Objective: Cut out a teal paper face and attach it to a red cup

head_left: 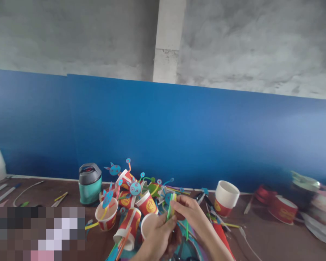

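Observation:
Low in the middle, my left hand (159, 237) is closed round the lower part of some green and yellow drinking straws (170, 207), which stand nearly upright. From the right, my right hand (188, 209) pinches the same straws near their top. Just left of my hands lies a heap of red-and-white paper cups (130, 223), some tipped over. Bent straws with blue paper animal faces (135, 188) stick out of several of them. Another cup (106, 214) stands upright with a yellow straw through it. Dark scissor handles (184, 258) show partly below my hands.
A teal jar with a grey lid (90, 185) stands behind the cups at left. To the right are stacked paper cups (226, 197), a white cable (247, 239) and a red paper bowl (283, 209). A blue panel (163, 134) closes off the table's back edge.

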`<move>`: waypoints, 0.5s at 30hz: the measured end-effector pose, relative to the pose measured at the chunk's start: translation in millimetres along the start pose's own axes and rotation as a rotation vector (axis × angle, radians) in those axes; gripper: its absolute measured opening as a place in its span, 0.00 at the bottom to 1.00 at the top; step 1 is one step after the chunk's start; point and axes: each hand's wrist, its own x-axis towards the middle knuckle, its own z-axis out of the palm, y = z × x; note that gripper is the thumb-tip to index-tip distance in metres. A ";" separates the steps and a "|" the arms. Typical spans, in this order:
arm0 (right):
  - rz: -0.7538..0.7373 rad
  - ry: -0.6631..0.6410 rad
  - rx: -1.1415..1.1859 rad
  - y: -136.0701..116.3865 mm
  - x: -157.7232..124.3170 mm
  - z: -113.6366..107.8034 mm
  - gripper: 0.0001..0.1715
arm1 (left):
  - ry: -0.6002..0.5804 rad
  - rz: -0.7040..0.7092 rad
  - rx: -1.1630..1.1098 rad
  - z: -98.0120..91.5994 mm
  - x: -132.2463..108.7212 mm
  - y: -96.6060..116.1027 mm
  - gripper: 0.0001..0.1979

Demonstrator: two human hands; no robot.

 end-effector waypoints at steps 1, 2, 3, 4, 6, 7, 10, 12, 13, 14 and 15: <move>0.004 -0.009 0.024 -1.5 -0.9 0.1 0.24 | -0.010 0.019 0.024 -0.8 0.3 -1.1 0.26; 0.009 -0.017 0.047 -3.3 -2.3 0.3 0.23 | -0.011 0.035 0.047 -1.7 0.7 -2.4 0.26; 0.017 -0.023 0.070 -5.3 -4.1 0.8 0.22 | -0.008 0.052 0.062 -2.7 1.4 -3.9 0.26; 0.028 -0.025 0.094 -7.4 -6.2 1.5 0.22 | -0.009 0.067 0.065 -3.7 2.1 -5.5 0.27; 0.057 -0.022 0.150 -11.6 -10.2 3.5 0.21 | -0.033 0.089 0.059 -5.3 3.7 -8.9 0.30; 0.072 -0.018 0.174 -13.2 -11.8 4.4 0.20 | -0.055 0.089 0.054 -5.9 4.5 -10.4 0.32; 0.087 -0.011 0.191 -15.1 -13.3 4.9 0.19 | -0.084 0.055 0.034 -5.6 5.9 -12.3 0.35; 0.065 -0.009 0.167 -13.4 -11.7 2.1 0.18 | -0.040 0.028 -0.017 -3.6 5.0 -10.5 0.35; 0.045 -0.006 0.150 -12.1 -10.5 -0.1 0.18 | -0.011 0.019 -0.053 -2.4 3.9 -8.7 0.33; 0.020 0.004 0.129 -10.7 -9.4 -2.6 0.17 | 0.012 0.011 -0.090 -1.3 2.4 -6.5 0.31; -0.004 0.019 0.104 -9.4 -8.6 -5.3 0.16 | 0.024 0.004 -0.121 -0.4 0.6 -4.3 0.29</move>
